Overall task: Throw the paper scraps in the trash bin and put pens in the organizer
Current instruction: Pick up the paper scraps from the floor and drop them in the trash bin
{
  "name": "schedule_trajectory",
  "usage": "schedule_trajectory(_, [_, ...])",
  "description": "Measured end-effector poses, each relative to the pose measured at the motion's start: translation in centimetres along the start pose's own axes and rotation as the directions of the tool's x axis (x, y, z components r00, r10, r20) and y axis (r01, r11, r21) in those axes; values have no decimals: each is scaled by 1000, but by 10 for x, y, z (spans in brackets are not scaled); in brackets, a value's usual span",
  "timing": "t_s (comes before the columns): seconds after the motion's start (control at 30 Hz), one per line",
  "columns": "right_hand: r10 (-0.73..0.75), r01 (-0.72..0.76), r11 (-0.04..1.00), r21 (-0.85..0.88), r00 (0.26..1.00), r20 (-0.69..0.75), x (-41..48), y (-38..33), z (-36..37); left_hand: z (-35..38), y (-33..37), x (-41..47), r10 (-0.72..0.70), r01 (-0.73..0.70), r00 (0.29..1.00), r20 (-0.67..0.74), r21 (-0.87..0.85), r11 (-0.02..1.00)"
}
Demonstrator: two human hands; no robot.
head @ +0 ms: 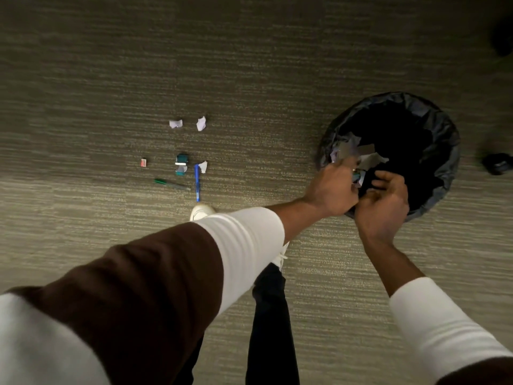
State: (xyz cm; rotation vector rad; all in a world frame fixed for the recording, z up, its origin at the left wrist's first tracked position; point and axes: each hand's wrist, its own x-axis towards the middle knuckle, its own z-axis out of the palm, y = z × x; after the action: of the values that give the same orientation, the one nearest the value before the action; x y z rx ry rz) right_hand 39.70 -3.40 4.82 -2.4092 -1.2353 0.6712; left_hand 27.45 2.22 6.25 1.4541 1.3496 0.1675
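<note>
I see both hands over the bin's (pixel 444 134) near rim. The left hand (pixel 331 188) pinches scraps (pixel 358 178). The right hand (pixel 384 208) curls just beside them, but I cannot tell if it grips. Well left of the grip, on carpet (pixel 249 65), lie a blue pen (pixel 197 182), a green pen (pixel 170 184) and loose scraps (pixel 175 123), with a shoe (pixel 200 211) between.

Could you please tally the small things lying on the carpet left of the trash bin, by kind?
Crumpled white paper scraps: 3
Plastic pens, green and blue: 2
Small teal items, blurred: 2
Small red block: 1
Total: 8
</note>
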Motion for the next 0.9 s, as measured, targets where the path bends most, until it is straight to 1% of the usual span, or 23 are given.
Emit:
schedule_trajectory(0.07, [-74, 74, 997, 1, 997, 33, -8, -4, 5, -6, -15, -8, -22, 22, 998, -60, -2, 1000])
schedule_trajectory(0.17, [-232, 233, 973, 8, 966, 110, -21, -15, 20, -18, -50, -22, -123, 121, 984, -126, -17, 992])
schedule_trajectory(0.27, [-346, 355, 935, 11, 902, 256, -31, -28, 44, -36, -91, -40, -217, 219, 961, -169, -10, 976])
schedule_trajectory(0.37, [-424, 467, 884, -2, 805, 415, -42, -43, 74, -54, -136, -61, -311, 318, 926, -212, -3, 948])
schedule_trajectory(0.43, [-426, 511, 859, -34, 750, 506, -48, -54, 96, -64, -166, -75, -373, 384, 899, -230, 4, 923])
schedule_trajectory(0.53, [-384, 538, 840, -78, 689, 615, -57, -71, 131, -78, -207, -92, -444, 462, 862, -245, 17, 887])
schedule_trajectory(0.63, [-348, 586, 801, -123, 623, 700, -67, -86, 167, -95, -241, -100, -473, 502, 841, -265, 54, 863])
schedule_trajectory(0.7, [-333, 631, 764, -135, 565, 755, -74, -97, 191, -110, -262, -100, -480, 526, 824, -301, 92, 845])
schedule_trajectory(0.77, [-332, 668, 733, -131, 519, 788, -79, -106, 216, -125, -285, -93, -495, 554, 807, -322, 122, 824])
schedule_trajectory(0.9, [-367, 712, 696, -91, 462, 807, -79, -118, 276, -157, -343, -58, -522, 608, 760, -387, 143, 781])
